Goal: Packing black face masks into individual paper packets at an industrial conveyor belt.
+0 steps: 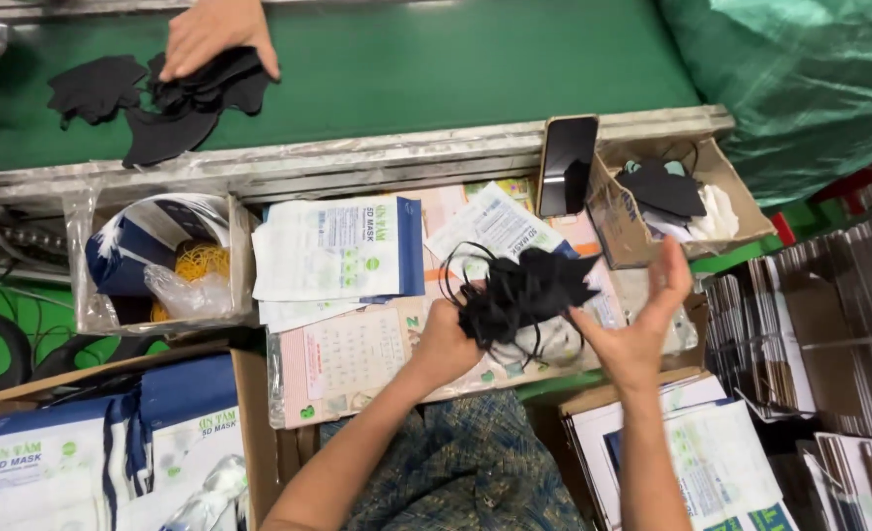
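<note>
Gripping a stack of black face masks in the left hand, right hand open beside it, best squared evenly.

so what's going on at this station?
A person at a packing bench holds a bunch of black face masks in the left hand, grip closed on them with the ear loops dangling. The right hand is open beside the bunch, palm toward it. Under the hands lie printed packaging sleeves. A phone leans against a small cardboard box of more masks. Across the green conveyor belt, another person's hand rests on a pile of black masks.
</note>
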